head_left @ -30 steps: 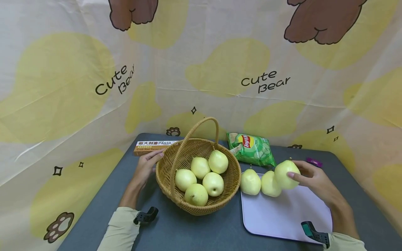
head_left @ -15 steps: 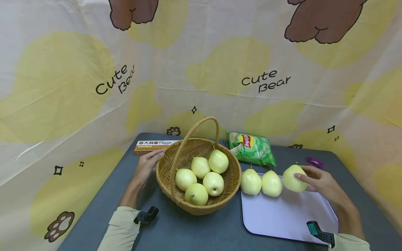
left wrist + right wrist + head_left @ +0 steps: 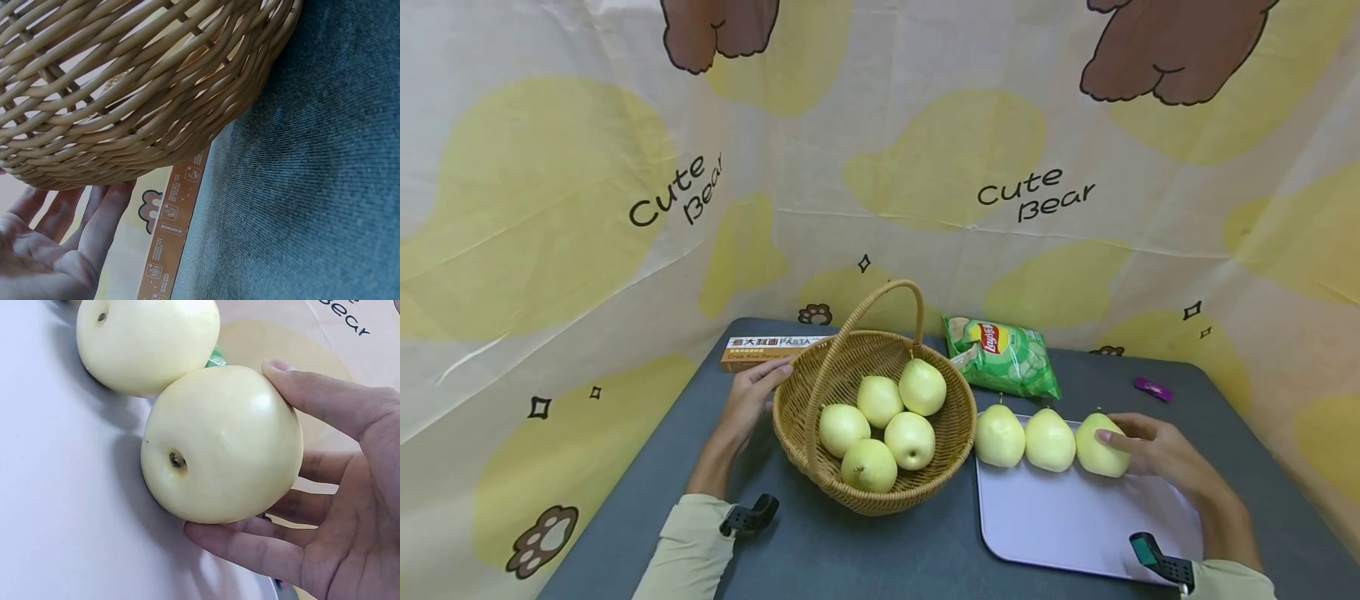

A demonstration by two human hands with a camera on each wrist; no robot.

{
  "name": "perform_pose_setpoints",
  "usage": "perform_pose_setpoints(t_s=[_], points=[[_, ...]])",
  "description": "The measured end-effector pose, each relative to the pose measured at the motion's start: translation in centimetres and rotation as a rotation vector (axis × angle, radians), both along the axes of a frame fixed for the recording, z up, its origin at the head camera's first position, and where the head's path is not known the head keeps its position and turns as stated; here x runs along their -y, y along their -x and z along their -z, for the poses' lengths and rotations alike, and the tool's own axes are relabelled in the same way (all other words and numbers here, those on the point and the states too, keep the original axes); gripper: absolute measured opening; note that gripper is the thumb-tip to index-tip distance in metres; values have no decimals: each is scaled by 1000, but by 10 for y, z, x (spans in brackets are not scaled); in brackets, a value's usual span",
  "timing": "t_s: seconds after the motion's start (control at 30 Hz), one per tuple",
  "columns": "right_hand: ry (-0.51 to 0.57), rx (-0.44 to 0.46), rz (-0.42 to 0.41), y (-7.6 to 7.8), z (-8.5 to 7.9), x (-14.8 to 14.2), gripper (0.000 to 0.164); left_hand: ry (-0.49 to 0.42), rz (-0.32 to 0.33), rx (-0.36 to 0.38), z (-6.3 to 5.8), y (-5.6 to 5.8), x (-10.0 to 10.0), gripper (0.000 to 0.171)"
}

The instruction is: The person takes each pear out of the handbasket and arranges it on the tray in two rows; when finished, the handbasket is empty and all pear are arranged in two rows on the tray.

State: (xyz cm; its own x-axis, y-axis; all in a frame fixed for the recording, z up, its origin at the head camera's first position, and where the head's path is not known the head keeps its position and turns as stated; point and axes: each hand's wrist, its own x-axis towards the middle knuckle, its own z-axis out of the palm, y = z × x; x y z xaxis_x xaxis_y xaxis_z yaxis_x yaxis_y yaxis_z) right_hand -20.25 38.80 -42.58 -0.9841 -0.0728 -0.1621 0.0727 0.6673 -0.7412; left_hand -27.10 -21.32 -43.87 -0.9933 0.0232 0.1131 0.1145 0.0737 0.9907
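My left hand (image 3: 751, 402) holds the left rim of a wicker basket (image 3: 797, 433); in the left wrist view its fingers (image 3: 103, 225) lie against the woven outside. Several pale green pears (image 3: 870, 465) sit in the basket beneath its arched handle. At the right, my right hand (image 3: 1165, 454) grips another pear (image 3: 1101, 446) between thumb and fingers, low over the lilac tray (image 3: 1075, 533). The right wrist view shows this pear's underside (image 3: 219, 444) tilted toward the camera; whether it touches the tray I cannot tell. Two more pears (image 3: 1049, 440) stand in line to its left along the tray's back edge.
A green chip bag (image 3: 1003, 358) lies behind the tray. One small purple packet (image 3: 1153, 388) is at the back right. Partly behind the basket lies a pasta box (image 3: 760, 350). A printed cloth (image 3: 925, 167) hangs around the grey table (image 3: 850, 550).
My right hand first carried its pear rightward, away from the neighbouring pear, then lowered it toward the tray beside the row. My left hand and the basket have stayed put.
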Motion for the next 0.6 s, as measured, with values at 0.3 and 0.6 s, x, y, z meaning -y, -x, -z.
perform_pose_setpoints(t_s=[0.3, 0.6], points=[[22, -9, 4, 0, 5, 0, 71, 5, 2, 7, -1, 0, 0, 50], [62, -1, -43, 0, 7, -4, 75, -6, 8, -5, -1, -2, 0, 51]])
